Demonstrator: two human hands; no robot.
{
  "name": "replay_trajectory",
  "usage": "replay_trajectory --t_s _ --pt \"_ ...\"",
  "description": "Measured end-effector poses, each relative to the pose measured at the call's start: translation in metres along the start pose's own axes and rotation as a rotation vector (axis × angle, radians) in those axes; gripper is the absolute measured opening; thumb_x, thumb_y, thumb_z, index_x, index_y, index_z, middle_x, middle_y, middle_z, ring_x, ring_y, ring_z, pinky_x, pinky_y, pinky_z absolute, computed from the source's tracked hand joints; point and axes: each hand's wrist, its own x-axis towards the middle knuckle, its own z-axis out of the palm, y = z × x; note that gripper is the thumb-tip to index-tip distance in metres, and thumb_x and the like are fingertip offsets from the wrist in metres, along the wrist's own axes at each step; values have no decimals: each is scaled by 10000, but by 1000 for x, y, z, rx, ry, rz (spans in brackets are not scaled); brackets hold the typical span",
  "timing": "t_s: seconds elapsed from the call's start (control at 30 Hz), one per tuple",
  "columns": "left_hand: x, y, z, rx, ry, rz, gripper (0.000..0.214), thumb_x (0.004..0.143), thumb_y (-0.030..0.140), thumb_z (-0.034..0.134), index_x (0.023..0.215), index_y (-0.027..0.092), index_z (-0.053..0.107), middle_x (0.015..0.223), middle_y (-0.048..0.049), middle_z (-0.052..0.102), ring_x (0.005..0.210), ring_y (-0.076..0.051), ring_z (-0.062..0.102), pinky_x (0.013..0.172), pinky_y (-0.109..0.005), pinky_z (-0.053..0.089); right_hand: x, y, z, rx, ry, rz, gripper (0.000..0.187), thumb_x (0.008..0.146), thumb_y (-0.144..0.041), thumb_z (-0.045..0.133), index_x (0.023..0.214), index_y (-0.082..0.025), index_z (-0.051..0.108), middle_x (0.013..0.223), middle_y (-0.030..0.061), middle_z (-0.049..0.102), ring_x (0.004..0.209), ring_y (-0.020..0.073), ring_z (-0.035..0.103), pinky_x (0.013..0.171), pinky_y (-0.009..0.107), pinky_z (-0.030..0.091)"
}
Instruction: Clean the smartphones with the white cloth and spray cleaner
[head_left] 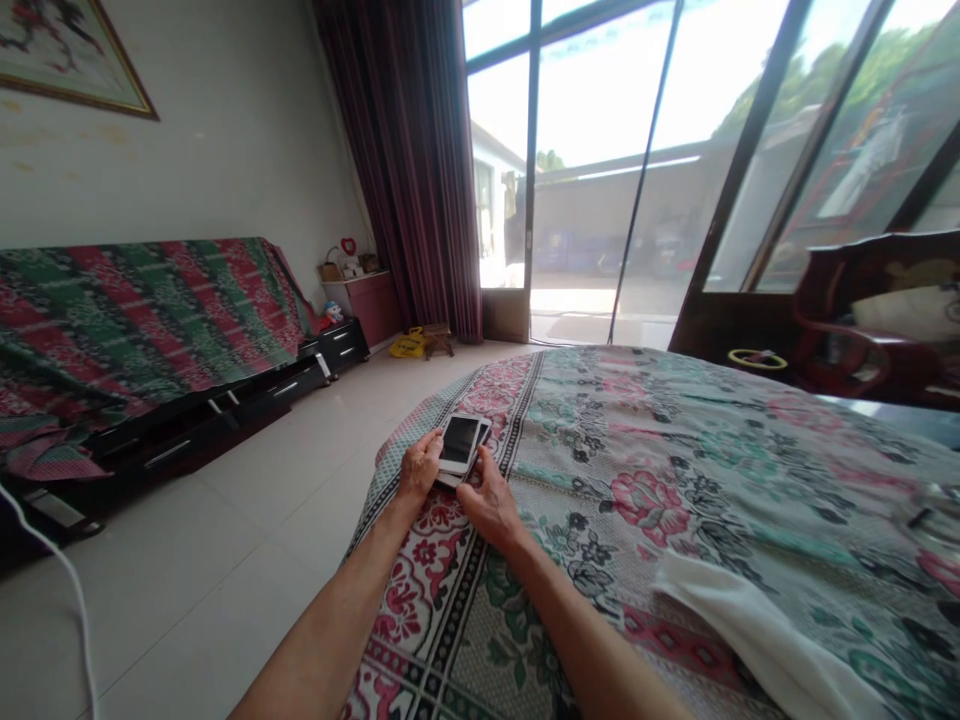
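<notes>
Two phones lie stacked near the edge of a floral bedspread [675, 480]. The upper one is a white phone [459, 442] with a dark screen. A second phone [481, 434] peeks out beneath it on the right. My left hand [418, 468] grips the white phone's left edge, fingers curled against it. My right hand [489, 500] holds the stack's near right corner with thumb and fingers closed on it. Both forearms stretch out over the spread.
A white cloth [757, 640] lies on the spread at the lower right. To the left are a tiled floor [225, 540], a low dark cabinet [225, 410] under a striped cover, and a white cable [67, 580]. A dark wooden chair [870, 320] and glass doors [600, 170] stand beyond.
</notes>
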Motion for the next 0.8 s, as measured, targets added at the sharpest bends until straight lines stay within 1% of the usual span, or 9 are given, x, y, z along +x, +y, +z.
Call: replay_trajectory --t_s 0.1,0.17,0.27,0.37,0.43,0.57,0.67,0.8 --pt "2 -2 1 -13 -18 20 331 879 265 476 1128 159 667 1187 -80 672 1113 -204 615 980 -288 453 2 -1 -4 -11 -28 81 622 653 -136 495 1270 -176 424 1088 62 661 922 183 621 842 296 483" --pt "3 -3 0 -21 -26 27 319 880 258 483 1118 163 673 1197 -77 667 1135 -202 604 985 -286 450 4 -2 -6 2 -67 97 624 662 -140 498 1280 -177 417 1078 59 666 900 179 624 840 297 484" --pt "4 -4 0 -32 -36 31 311 879 257 496 1116 163 674 1183 -77 675 1121 -202 613 978 -287 459 4 -2 -6 -37 -73 70 583 672 -153 513 1249 -186 436 1069 55 664 891 179 620 841 309 484" --pt "3 -1 -1 -36 -47 44 319 884 242 488 1133 147 665 1186 -88 672 1116 -206 616 986 -297 455 3 -2 -3 -92 -10 7 561 664 -151 524 1218 -182 444 1111 67 638 970 192 604 887 323 466" --pt "2 1 -1 -38 -50 53 325 888 230 476 1136 133 662 1190 -101 668 1130 -212 607 1006 -307 440 2 -4 -2 -95 2 -11 576 663 -146 519 1230 -177 426 1109 69 636 987 192 603 900 324 461" --pt "0 3 -1 -53 -49 66 315 891 217 468 1119 129 668 1209 -104 657 1159 -206 589 1034 -305 416 1 -8 -6 -78 -42 6 536 681 -155 507 1211 -197 438 1017 32 666 900 175 629 850 300 481" --pt "1 2 0 -64 -47 70 302 884 209 485 1111 138 671 1202 -98 662 1146 -202 597 1030 -301 421 1 -11 -7 -116 -34 27 509 683 -177 524 1188 -197 461 976 28 671 865 181 633 815 297 491" --pt "2 -1 0 -64 -54 72 309 886 225 482 1118 135 666 1188 -101 669 1125 -217 612 1006 -318 447 2 -8 -5 -137 -8 23 567 679 -189 534 1238 -185 436 1009 47 664 907 194 634 840 311 491"
